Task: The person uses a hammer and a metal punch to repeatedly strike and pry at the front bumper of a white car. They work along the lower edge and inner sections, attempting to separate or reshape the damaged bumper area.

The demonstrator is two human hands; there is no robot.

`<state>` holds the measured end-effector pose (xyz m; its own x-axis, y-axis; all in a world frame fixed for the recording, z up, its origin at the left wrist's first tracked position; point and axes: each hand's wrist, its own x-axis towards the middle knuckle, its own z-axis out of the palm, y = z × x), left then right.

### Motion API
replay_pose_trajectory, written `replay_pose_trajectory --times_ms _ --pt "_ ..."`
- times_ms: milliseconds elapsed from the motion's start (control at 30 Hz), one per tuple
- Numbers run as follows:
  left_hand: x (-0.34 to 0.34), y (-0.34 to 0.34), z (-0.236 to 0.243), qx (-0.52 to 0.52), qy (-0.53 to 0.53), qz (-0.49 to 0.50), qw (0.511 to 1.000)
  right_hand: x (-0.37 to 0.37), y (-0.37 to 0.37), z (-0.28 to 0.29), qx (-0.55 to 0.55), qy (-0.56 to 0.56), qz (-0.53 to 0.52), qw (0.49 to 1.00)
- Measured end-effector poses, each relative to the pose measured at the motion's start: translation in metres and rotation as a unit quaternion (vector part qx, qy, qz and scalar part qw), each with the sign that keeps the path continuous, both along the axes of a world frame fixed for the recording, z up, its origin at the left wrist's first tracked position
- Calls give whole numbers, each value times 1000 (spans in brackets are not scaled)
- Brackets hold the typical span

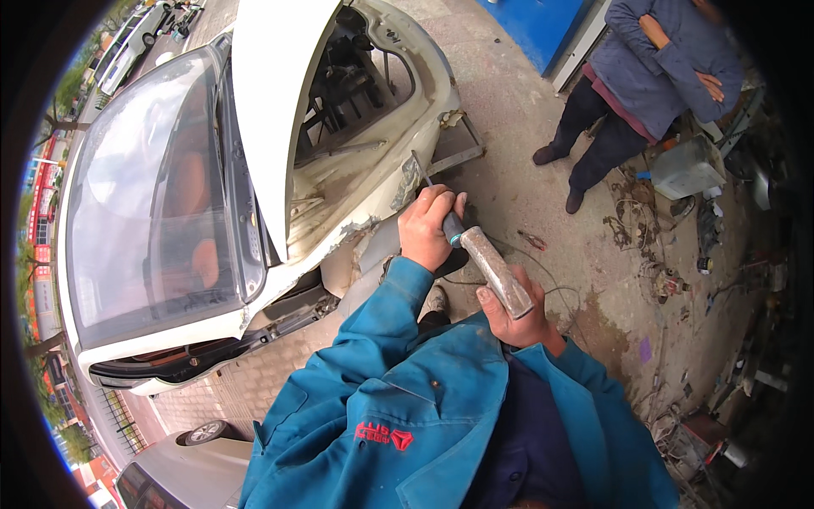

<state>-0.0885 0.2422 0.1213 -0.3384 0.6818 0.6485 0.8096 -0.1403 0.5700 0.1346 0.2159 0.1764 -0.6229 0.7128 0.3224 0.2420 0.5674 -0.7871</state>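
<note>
My left hand is closed around the dark handle of a thin-bladed hand tool; whether it is a chisel or a screwdriver I cannot tell. Its slim metal blade points up and left at the damaged front corner of a white car body, where paint and filler look broken. In my right hand is a thick, worn metal bar, gripped at its lower end. The bar's upper end meets or overlaps the tool's handle end; contact is hard to make out.
The car's raised white hood and windshield fill the left. A person stands at the upper right with folded arms. Scrap parts and a grey plastic container lie on the right. A thin cable crosses the ground beside me.
</note>
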Motion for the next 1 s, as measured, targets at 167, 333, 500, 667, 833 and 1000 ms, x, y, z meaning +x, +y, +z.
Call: replay_pose_trajectory --times_ms 167,333,500,667,833,1000 --pt "-5 1 2 4 -14 15 1000 1 -1 1 1 -9 -24 1000" --pt "-11 0 3 14 -37 18 999 4 -1 6 19 -40 -27 999" --pt "-9 3 4 19 -43 29 998 -1 -1 12 -4 -3 -15 1000" --pt "-9 4 5 19 -34 32 999 4 0 18 82 2 3 997" --pt "-7 9 2 28 -65 55 996 1 6 8 164 -7 45 985" --pt "-16 16 -1 23 -38 74 996 -15 5 -3 -26 -93 4 995"
